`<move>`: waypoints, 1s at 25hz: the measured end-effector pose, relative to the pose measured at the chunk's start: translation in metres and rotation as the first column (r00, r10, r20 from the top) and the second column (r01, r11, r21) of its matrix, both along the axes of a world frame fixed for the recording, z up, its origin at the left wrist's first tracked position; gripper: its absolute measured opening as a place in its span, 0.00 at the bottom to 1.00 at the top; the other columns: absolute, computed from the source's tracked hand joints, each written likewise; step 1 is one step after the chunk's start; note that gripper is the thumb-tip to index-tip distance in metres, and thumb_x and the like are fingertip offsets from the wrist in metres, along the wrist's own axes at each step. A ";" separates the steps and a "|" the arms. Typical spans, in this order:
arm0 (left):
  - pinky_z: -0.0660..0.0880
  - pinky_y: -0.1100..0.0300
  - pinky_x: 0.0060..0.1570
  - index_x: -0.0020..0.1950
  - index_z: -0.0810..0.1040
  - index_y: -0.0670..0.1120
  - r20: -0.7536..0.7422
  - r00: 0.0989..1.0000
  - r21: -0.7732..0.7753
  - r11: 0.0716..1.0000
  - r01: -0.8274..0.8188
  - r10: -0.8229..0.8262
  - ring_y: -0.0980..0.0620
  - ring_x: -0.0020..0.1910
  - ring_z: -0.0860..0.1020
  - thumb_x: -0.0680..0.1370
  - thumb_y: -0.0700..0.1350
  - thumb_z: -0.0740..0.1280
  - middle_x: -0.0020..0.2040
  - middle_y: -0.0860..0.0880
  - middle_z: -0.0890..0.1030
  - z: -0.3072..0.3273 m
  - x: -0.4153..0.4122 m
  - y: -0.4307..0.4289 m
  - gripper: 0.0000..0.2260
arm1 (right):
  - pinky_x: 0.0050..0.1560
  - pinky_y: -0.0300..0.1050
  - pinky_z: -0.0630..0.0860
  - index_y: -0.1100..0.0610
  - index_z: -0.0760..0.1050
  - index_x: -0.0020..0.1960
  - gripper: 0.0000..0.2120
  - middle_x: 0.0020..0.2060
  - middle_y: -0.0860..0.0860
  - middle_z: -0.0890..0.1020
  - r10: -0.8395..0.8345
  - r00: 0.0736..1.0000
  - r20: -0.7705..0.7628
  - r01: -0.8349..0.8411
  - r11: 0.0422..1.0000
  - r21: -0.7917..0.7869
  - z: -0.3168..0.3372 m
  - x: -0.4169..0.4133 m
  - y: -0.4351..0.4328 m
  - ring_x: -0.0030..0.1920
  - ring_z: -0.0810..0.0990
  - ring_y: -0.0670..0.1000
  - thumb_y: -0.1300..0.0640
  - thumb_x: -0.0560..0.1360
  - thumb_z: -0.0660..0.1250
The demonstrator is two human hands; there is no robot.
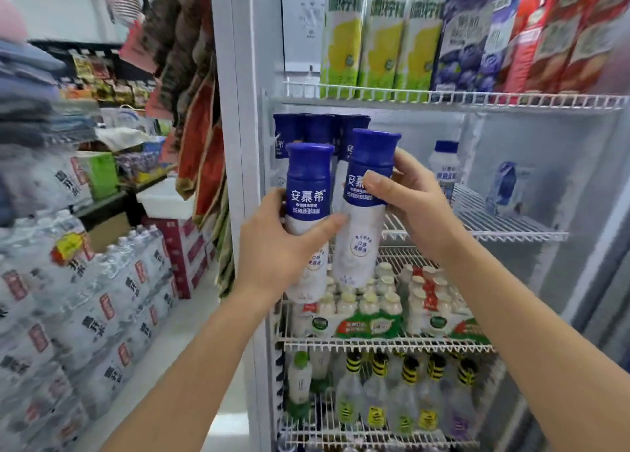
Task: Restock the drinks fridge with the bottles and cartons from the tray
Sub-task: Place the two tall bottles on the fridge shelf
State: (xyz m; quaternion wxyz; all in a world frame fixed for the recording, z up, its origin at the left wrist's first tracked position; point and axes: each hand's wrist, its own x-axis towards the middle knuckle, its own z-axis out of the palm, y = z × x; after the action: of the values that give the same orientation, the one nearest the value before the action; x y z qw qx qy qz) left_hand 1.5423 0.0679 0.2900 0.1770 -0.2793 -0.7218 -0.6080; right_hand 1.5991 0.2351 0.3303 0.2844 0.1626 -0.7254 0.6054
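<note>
I hold two tall yogurt bottles, blue on top and white below, in front of the open fridge. My left hand (283,243) grips the left bottle (308,192) around its middle. My right hand (405,196) grips the right bottle (370,165) near its blue shoulder, slightly higher. Both bottles are upright, just in front of the second wire shelf (494,226). Several matching blue-topped bottles (317,131) stand at the left back of that shelf. No tray is in view.
The top shelf (443,99) holds yellow, blue and red cartons. A small white bottle (445,165) and a blue-white carton (504,187) stand on the second shelf. Lower shelves hold small bottle packs (371,312) and clear bottles (405,397). Packs of bottled water (85,315) are stacked at left.
</note>
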 end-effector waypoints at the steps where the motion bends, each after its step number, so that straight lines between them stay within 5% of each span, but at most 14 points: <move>1: 0.73 0.75 0.34 0.50 0.74 0.54 -0.024 0.999 0.006 1.000 -0.026 0.026 0.69 0.37 0.78 0.63 0.57 0.76 0.40 0.60 0.80 0.008 -0.006 0.009 0.20 | 0.46 0.41 0.79 0.54 0.73 0.60 0.16 0.49 0.47 0.84 0.020 1.000 0.004 -0.020 1.000 0.023 0.009 -0.008 0.008 0.49 0.83 0.48 0.61 0.73 0.68; 5: 0.76 0.71 0.40 0.57 0.73 0.51 -0.055 0.997 0.023 0.998 -0.060 0.061 0.69 0.43 0.78 0.65 0.59 0.75 0.44 0.60 0.80 0.031 -0.037 0.037 0.25 | 0.46 0.40 0.78 0.60 0.69 0.65 0.18 0.54 0.52 0.81 0.029 1.000 0.006 -0.029 0.995 0.091 0.034 -0.043 0.030 0.51 0.82 0.49 0.62 0.76 0.64; 12: 0.67 0.83 0.34 0.61 0.73 0.46 -0.047 0.989 0.014 0.990 -0.138 0.138 0.70 0.40 0.73 0.67 0.52 0.76 0.48 0.56 0.78 0.037 -0.078 0.059 0.26 | 0.58 0.53 0.77 0.56 0.70 0.65 0.22 0.57 0.56 0.80 0.021 0.998 -0.057 -0.010 0.983 0.182 0.034 -0.085 0.044 0.57 0.79 0.57 0.60 0.72 0.68; 17: 0.73 0.72 0.44 0.61 0.73 0.46 -0.060 0.992 0.027 0.994 -0.110 0.112 0.55 0.47 0.79 0.64 0.51 0.77 0.53 0.51 0.81 0.030 -0.094 0.061 0.29 | 0.60 0.53 0.76 0.57 0.68 0.66 0.23 0.59 0.56 0.79 -0.048 0.996 -0.076 0.063 0.974 0.218 0.019 -0.095 0.049 0.58 0.78 0.56 0.58 0.73 0.67; 22: 0.72 0.78 0.40 0.62 0.72 0.45 -0.043 0.994 0.032 0.995 -0.095 0.097 0.56 0.47 0.78 0.65 0.52 0.77 0.51 0.53 0.80 0.023 -0.098 0.063 0.30 | 0.62 0.54 0.75 0.53 0.68 0.66 0.21 0.59 0.54 0.79 -0.047 0.998 0.048 0.040 0.989 0.139 0.004 -0.105 0.054 0.59 0.79 0.53 0.54 0.74 0.65; 25: 0.75 0.68 0.48 0.65 0.70 0.46 -0.047 0.995 -0.044 0.995 -0.095 0.093 0.56 0.49 0.77 0.68 0.51 0.75 0.57 0.50 0.80 0.020 -0.100 0.062 0.29 | 0.63 0.55 0.74 0.50 0.66 0.68 0.24 0.62 0.51 0.78 -0.080 0.990 0.112 0.059 0.982 0.179 0.009 -0.114 0.051 0.62 0.77 0.50 0.48 0.73 0.65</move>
State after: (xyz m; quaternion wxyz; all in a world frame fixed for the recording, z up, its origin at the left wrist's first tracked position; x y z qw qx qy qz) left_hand 1.4425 0.1296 0.3097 0.2150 -0.2625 -0.7438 -0.5758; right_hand 1.4850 0.2861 0.3388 0.2464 0.1250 -0.7966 0.5377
